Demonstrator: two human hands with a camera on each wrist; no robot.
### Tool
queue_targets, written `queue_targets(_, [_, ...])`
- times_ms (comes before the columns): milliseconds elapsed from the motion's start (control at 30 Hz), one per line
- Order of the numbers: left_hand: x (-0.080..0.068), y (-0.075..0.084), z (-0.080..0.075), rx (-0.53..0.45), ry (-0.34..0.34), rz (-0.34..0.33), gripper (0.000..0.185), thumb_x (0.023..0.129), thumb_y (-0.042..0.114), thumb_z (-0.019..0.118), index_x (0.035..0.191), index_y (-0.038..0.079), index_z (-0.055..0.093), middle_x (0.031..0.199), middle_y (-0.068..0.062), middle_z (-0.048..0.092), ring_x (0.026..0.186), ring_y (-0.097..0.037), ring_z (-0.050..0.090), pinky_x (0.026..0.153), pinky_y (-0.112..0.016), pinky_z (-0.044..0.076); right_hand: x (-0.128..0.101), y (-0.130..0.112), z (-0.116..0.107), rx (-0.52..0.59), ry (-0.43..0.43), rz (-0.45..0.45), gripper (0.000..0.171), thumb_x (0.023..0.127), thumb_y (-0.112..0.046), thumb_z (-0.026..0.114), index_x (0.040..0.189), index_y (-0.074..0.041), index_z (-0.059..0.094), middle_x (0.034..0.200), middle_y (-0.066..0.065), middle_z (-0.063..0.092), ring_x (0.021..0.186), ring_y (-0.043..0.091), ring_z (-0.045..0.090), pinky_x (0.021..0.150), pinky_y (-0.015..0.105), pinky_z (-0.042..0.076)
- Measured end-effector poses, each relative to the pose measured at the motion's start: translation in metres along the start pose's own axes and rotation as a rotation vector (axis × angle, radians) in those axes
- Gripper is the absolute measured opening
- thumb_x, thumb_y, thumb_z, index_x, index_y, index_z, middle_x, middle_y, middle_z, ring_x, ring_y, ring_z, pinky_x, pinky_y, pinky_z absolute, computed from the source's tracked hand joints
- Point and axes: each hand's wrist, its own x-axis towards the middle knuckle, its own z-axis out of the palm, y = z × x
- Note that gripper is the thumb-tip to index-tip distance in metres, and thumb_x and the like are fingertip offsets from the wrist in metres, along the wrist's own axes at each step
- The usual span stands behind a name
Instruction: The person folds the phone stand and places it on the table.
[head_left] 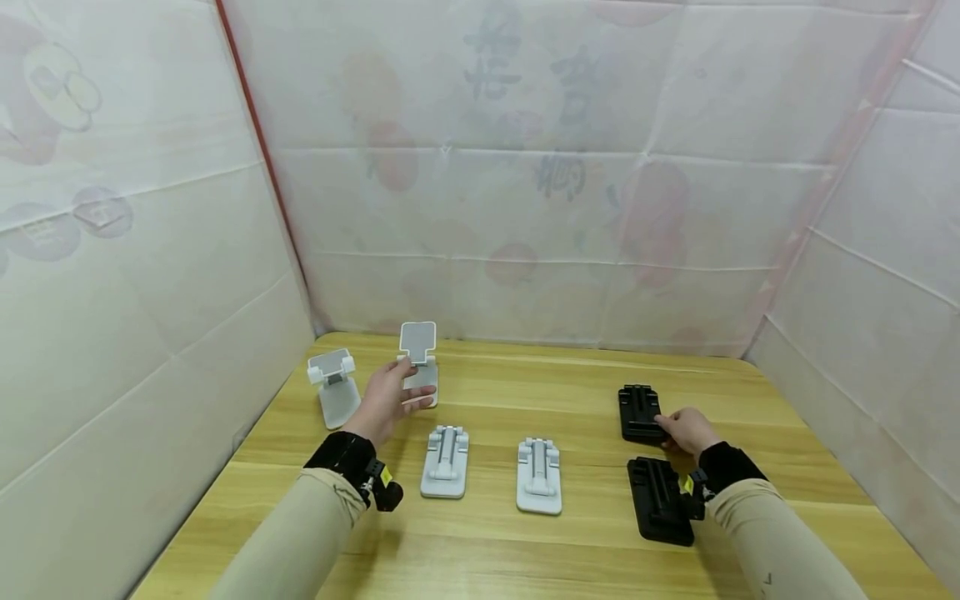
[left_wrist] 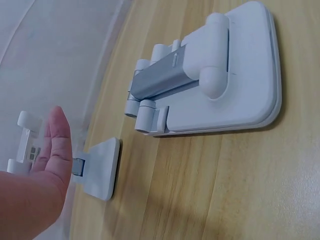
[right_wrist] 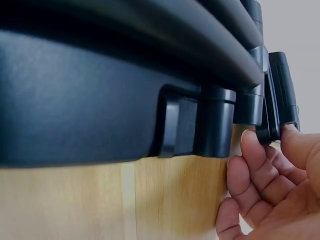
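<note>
At the back left my left hand (head_left: 386,396) is at an unfolded white phone stand (head_left: 417,340), thumb by its hinge. The fingers of that hand stretch across in front of the stand's base; the left wrist view shows them nearly straight, with the thumb hidden. On the right side, my right hand (head_left: 690,431) pinches the near right corner of a folded black phone stand (head_left: 639,412) between thumb and fingertips. A second folded black stand (head_left: 658,500) lies just nearer, beside the right wrist, and looms large in the right wrist view.
Another unfolded white stand (head_left: 339,400) stands at the far left. Two folded white stands, one left (head_left: 446,462) and one right (head_left: 538,475), lie mid-table. The wooden table (head_left: 480,550) is enclosed by pale fabric walls (head_left: 480,208) at the back and sides.
</note>
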Motion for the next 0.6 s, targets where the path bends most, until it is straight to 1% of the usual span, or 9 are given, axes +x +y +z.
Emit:
queue_targets(133, [0.002,0.0015,-0.0001,-0.097,-0.014,-0.006,0.062,0.113,0.035,0.035,0.163,0.005,0.014,0.164,-0.018,0.026,0.132,-0.04,0.054,0.102,-0.04,0.056,-0.0008,0.001,0.0001,0.019,-0.019,0.024,0.035,0.109,-0.02,0.044,0.102,0.009,0.063,0.071,0.008,0.062,0.065,0.02,0.056,0.061,0.031,0.044])
queue_targets(267, [0.0034,0.0024,-0.001,-0.178,-0.022,-0.012,0.056,0.113,0.031,0.036,0.161,0.005,0.021,0.162,-0.02,0.027,0.134,-0.041,0.052,0.105,-0.041,0.055,-0.0003,0.0012,-0.0002,0.008,-0.049,0.038,0.036,0.11,-0.022,0.041,0.106,0.009,0.058,0.075,0.008,0.059,0.067,0.019,0.054,0.062,0.031,0.045])
queue_targets(367, [0.004,0.0037,-0.0021,-0.204,-0.027,-0.006,0.054,0.113,0.031,0.037,0.159,0.005,0.024,0.161,-0.021,0.028,0.135,-0.041,0.051,0.107,-0.041,0.053,0.001,0.0019,0.0002,-0.003,-0.061,0.036,0.037,0.111,-0.023,0.039,0.104,0.008,0.057,0.076,0.008,0.058,0.067,0.019,0.053,0.061,0.03,0.045])
queue_targets(400, [0.0041,0.0042,-0.0022,-0.207,-0.027,-0.004,0.053,0.113,0.031,0.037,0.158,0.004,0.025,0.16,-0.021,0.028,0.135,-0.041,0.05,0.107,-0.04,0.053,0.001,0.0024,0.0004,-0.006,-0.062,0.031,0.037,0.111,-0.023,0.039,0.101,0.007,0.058,0.075,0.008,0.057,0.066,0.018,0.052,0.061,0.03,0.045])
queue_targets(467, [0.0045,0.0049,-0.0024,-0.219,-0.02,-0.003,0.051,0.113,0.031,0.038,0.154,0.004,0.028,0.158,-0.02,0.029,0.135,-0.04,0.049,0.106,-0.039,0.053,0.0007,0.0032,0.0011,0.002,-0.064,0.024,0.037,0.111,-0.023,0.039,0.088,0.001,0.056,0.072,0.006,0.056,0.063,0.017,0.05,0.059,0.029,0.044])
queue_targets(533, [0.0052,0.0049,-0.0031,-0.211,-0.017,-0.002,0.049,0.112,0.032,0.038,0.151,0.002,0.029,0.154,-0.019,0.032,0.132,-0.039,0.051,0.105,-0.037,0.054,-0.0004,0.004,0.0015,0.012,-0.07,0.007,0.04,0.11,-0.02,0.041,0.073,-0.007,0.051,0.064,0.002,0.05,0.057,0.014,0.045,0.055,0.028,0.04])
queue_targets(600, [0.0057,0.0049,-0.0039,-0.205,-0.006,-0.003,0.049,0.112,0.032,0.039,0.15,0.002,0.03,0.146,-0.016,0.036,0.125,-0.036,0.055,0.102,-0.035,0.056,-0.0028,0.0044,0.0021,0.014,-0.078,-0.015,0.046,0.11,-0.017,0.043,0.064,-0.014,0.042,0.057,-0.002,0.042,0.051,0.012,0.039,0.052,0.028,0.037])
